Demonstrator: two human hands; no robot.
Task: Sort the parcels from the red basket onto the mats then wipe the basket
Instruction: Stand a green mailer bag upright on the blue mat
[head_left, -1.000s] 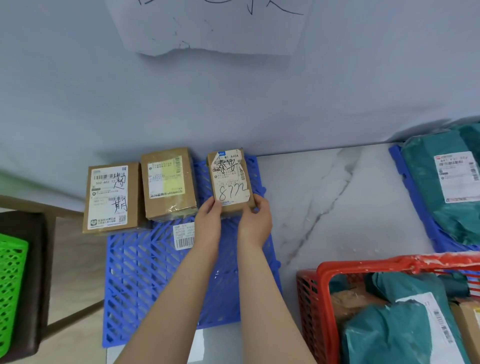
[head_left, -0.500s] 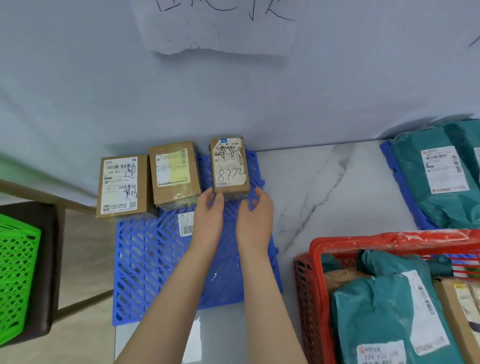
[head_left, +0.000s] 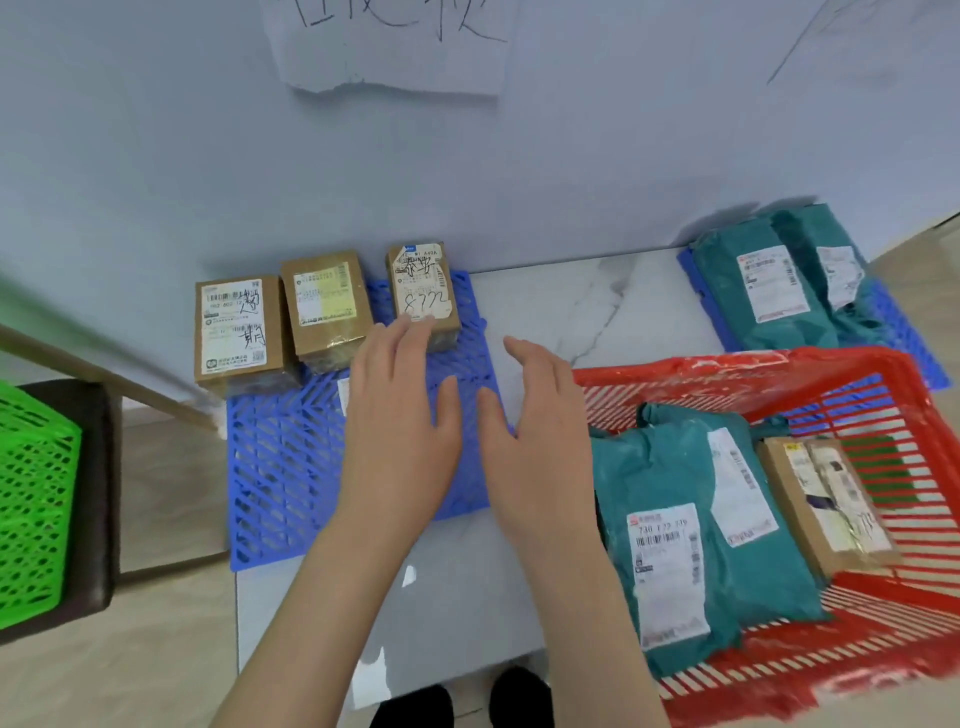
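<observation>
hands free over blue mat (head_left: 280, 467)

left hand (head_left: 400, 415) and right hand (head_left: 535, 426) spread flat, each grip open, empty. brown box (head_left: 423, 291) inked "8772" sits at the mat's far edge. red basket (head_left: 727, 364), right, holds teal bags (head_left: 654, 467), one label starting "730".

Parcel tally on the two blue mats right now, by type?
brown cardboard boxes on the left blue mat: 3
teal poly bags on the right blue mat: 2 visible
Total: 5
</observation>
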